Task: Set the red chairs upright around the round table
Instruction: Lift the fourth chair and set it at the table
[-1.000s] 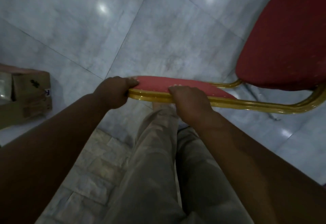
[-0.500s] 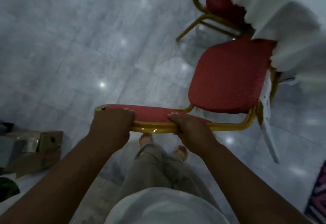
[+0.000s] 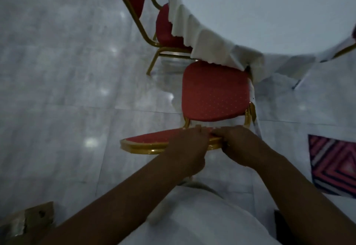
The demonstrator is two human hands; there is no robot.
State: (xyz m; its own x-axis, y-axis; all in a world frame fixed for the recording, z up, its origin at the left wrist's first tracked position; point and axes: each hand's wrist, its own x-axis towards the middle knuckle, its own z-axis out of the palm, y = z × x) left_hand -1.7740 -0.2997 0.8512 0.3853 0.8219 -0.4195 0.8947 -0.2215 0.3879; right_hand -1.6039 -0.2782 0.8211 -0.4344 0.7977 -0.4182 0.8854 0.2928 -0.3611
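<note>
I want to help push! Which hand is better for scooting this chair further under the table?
Probably the right hand. It grips the chair back on the side below the seat and nearer the table. The left hand sits mid-rail, beside it.

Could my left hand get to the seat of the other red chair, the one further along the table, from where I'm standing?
Probably not: the left hand grips the near chair's backrest, and that chair stands between you and the far chair.
</note>
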